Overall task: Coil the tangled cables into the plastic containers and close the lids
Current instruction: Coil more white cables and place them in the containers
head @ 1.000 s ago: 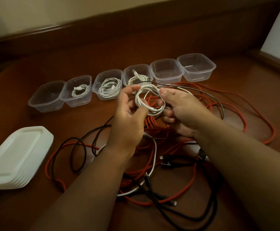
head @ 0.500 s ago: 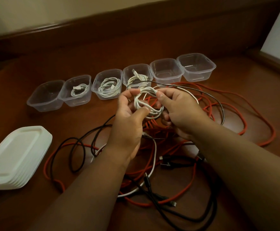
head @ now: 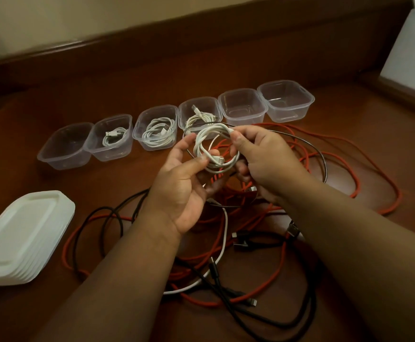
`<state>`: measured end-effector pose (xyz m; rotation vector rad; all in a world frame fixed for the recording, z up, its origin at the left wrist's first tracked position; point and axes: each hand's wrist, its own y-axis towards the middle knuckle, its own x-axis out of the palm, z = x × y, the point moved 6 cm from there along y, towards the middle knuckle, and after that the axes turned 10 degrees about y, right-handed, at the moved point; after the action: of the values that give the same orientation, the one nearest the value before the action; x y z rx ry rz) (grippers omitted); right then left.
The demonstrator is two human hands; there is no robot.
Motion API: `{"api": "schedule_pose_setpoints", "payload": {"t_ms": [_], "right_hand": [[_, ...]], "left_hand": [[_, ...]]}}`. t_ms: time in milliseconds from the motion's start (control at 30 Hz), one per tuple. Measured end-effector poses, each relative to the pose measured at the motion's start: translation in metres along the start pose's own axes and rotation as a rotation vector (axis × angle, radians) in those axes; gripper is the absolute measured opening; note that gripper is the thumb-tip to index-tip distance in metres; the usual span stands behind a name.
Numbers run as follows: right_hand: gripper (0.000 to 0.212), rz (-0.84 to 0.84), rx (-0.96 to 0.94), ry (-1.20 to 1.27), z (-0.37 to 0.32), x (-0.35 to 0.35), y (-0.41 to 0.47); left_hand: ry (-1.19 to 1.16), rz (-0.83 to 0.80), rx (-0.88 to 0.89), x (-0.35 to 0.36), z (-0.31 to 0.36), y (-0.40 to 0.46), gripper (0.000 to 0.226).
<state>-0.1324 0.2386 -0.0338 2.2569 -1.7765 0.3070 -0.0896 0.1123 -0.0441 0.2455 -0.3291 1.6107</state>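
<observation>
The coil [head: 215, 150] between the fingers of both hands is plain white, same as the cables [head: 157, 132] sitting in three of the tubs past the fingertips. Tubs [head: 64, 147] are all clear, see-through plastic, no tint. Under the hands it's a mess of red-orange cord [head: 371, 166], matte black leads [head: 104, 225] and one more white one [head: 222, 245]. Lid stack [head: 20, 236] off to the left of the left hand is milky white. Table [head: 226, 65] is reddish-brown wood, wall [head: 65, 18] behind is cream. White box [head: 413, 45] far right.
</observation>
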Motion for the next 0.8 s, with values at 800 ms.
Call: {"api": "schedule_pose_setpoints", "payload": {"t_ms": [800], "right_hand": [[0.018, -0.069, 0.175, 0.139, 0.015, 0.006, -0.003]], "left_hand": [[0.380, -0.085, 0.187, 0.007, 0.010, -0.006, 0.048]]}}
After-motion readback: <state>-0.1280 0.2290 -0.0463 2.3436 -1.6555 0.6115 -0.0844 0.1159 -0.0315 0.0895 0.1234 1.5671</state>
